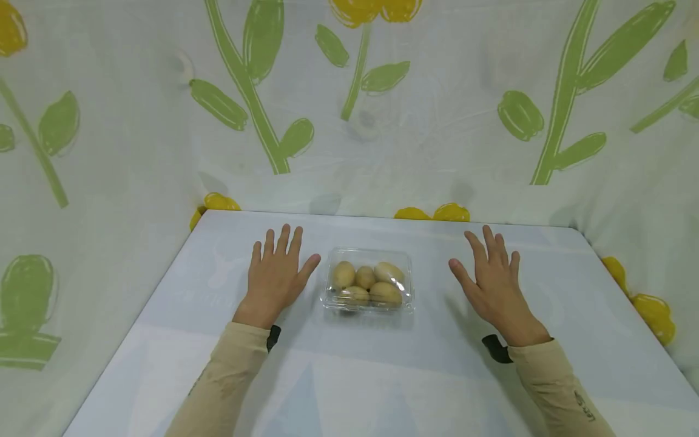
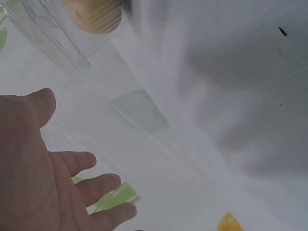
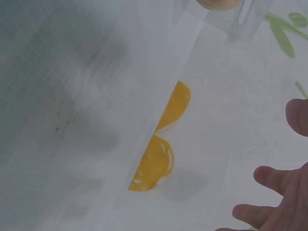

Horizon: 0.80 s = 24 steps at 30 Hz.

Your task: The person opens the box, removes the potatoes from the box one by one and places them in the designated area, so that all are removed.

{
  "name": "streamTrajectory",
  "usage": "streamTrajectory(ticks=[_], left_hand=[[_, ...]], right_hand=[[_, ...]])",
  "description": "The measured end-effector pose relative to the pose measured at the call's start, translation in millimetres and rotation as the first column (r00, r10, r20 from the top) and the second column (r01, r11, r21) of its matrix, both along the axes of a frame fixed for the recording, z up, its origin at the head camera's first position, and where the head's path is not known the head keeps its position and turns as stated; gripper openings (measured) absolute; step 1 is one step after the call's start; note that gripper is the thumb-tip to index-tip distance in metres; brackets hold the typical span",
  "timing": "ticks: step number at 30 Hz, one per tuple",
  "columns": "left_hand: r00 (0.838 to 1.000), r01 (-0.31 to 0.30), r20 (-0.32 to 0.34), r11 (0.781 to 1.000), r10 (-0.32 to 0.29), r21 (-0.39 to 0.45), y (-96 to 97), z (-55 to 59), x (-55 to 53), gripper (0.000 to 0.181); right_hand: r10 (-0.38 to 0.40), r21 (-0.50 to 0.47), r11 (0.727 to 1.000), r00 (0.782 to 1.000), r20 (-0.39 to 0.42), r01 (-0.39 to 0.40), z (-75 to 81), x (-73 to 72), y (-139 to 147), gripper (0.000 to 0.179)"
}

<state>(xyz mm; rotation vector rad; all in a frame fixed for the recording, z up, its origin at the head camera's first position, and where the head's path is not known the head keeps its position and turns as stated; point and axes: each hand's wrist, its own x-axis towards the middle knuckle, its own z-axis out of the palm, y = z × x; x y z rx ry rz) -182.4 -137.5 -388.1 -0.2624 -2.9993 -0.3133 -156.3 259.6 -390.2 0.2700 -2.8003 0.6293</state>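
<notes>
A clear plastic clamshell box point(image 1: 330, 297) stands on the white table between the two hands, its lid down. Several pale yellow-brown oval fruits point(image 1: 386, 294) show through it; their exact kind cannot be told. To the left of the box is my left hand point(image 1: 275, 276), fingers straight and spread, touching nothing. My right hand point(image 1: 496, 285) is on the other side, farther from the box, also with spread fingers and nothing held. In the left wrist view a corner of the box point(image 2: 53, 36) shows above the thumb. The right wrist view catches the box's edge point(image 3: 245, 19) at the top.
The white table point(image 1: 371, 376) has a faint pale-blue pattern. Behind it and at both sides hangs a white cloth point(image 1: 426, 139) printed with green stems and yellow flowers, meeting the table's back edge. Dark straps point(image 1: 497, 349) sit at the wrists, by the beige sleeves.
</notes>
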Motion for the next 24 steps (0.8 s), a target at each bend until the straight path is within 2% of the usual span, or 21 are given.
streamTrajectory(ticks=[8,15,17,21,24], left_hand=[[0.999,0.004,-0.053,0.999,-0.007,-0.052,-0.8,3.7,3.9,0.075],[0.999,0.015,-0.027,0.999,-0.017,-0.052,-2.8,6.5,1.4,0.076],[0.999,0.027,-0.024,0.999,-0.027,-0.025,-3.6,7.9,0.7,0.077],[0.993,0.097,-0.068,0.992,-0.092,0.076,-4.3,9.3,1.9,0.076],[0.975,0.187,-0.148,0.974,-0.168,0.128,-4.1,8.9,5.1,0.07]], right_hand=[[0.01,0.006,1.0,1.0,0.017,-0.01,0.2,1.3,1.7,0.071],[0.014,0.005,1.0,1.0,0.014,-0.015,-2.6,-0.2,5.2,0.07],[0.024,-0.001,1.0,1.0,-0.001,-0.024,-2.7,-1.4,6.1,0.07],[0.052,-0.026,0.998,0.998,-0.023,-0.053,-1.8,-2.0,7.1,0.07],[0.081,-0.044,0.996,0.996,-0.038,-0.082,0.0,-0.8,6.5,0.07]])
